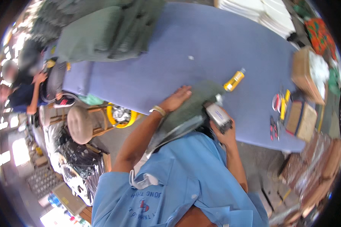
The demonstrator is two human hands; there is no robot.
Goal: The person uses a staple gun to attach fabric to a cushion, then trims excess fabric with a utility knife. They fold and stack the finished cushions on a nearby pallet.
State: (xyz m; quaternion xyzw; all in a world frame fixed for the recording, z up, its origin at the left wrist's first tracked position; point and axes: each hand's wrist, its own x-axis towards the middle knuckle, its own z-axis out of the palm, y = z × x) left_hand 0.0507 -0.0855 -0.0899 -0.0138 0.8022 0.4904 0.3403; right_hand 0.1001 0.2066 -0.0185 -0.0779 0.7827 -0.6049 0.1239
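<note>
The dark green fabric (194,106) lies between the left hand (177,99), extended flat at its edge, and the right hand (226,134), closed around a white-and-black handheld tool (217,114).

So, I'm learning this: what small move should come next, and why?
Perhaps ease the handheld device along the green cloth: the right hand grips it, and the left hand lies flat at the cloth's left edge, seemingly steadying it.

We look down from the wearer's head through one wide fisheye lens, close above the light-blue shirt (189,162), facing across the table (216,45).
</note>
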